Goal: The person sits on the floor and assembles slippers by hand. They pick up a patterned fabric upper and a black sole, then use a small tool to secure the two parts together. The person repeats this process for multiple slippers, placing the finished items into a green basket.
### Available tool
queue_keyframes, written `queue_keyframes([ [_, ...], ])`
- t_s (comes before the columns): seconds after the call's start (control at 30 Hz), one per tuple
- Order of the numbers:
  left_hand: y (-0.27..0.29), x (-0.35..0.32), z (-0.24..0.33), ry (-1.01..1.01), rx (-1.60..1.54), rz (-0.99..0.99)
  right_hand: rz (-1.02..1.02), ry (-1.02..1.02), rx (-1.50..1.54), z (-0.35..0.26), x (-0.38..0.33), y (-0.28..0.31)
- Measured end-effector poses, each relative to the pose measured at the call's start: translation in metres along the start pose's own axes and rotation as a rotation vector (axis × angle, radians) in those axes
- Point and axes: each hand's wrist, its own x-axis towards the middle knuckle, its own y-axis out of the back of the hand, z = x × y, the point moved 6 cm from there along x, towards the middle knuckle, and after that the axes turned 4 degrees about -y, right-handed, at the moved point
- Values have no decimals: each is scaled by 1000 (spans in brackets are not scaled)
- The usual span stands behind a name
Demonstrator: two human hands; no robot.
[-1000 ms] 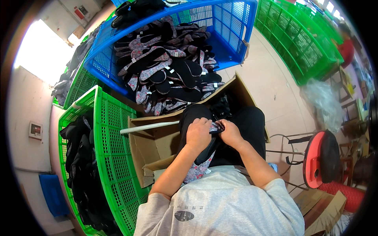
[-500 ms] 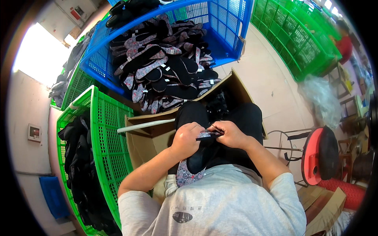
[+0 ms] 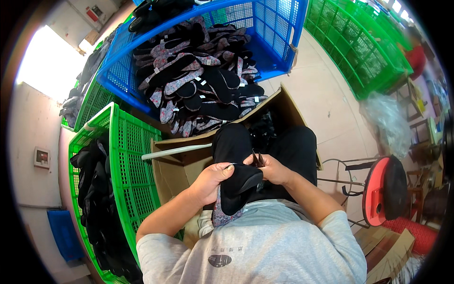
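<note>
My left hand grips a black fabric slipper by its edge, thumb on top, over my lap. My right hand is closed at the slipper's far right side. Two thin dark blades of what look like thread snips stick up from its fingers. Whether those fingers also pinch the slipper's edge is hidden. Grey-and-red floral fabric shows below the black part, against my shirt; I cannot tell if it belongs to the same slipper.
An open cardboard box surrounds my knees, a pale rod across it. Ahead, a blue crate holds many floral slippers. A green crate of black pieces stands left. At right are a red-and-black stool and green crates.
The slipper has been turned so its black side faces up, nearer my body. My left hand has moved down and left; the snips' blades now point up from my right hand.
</note>
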Motion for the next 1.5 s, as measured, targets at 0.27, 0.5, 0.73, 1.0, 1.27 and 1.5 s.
queue_keyframes([
  [0.27, -4, 14, -46, 60, -567, -109, -34, 28, 596, 42, 29, -6],
  [0.5, 0, 22, -10, -600, -112, 171, 432, 9, 360, 74, 36, 26],
  [0.73, 73, 55, -26, -830, 262, 710, 291, 17, 371, 76, 26, 13],
  [1.0, 70, 69, -28, -850, 511, 728, 270, -124, 305, 88, 20, 23],
  [1.27, 55, 65, -24, -805, 425, 676, 333, 11, -24, 72, 16, 18],
  [1.5, 55, 63, -26, -741, 489, 711, 447, 167, -367, 72, 9, 19],
])
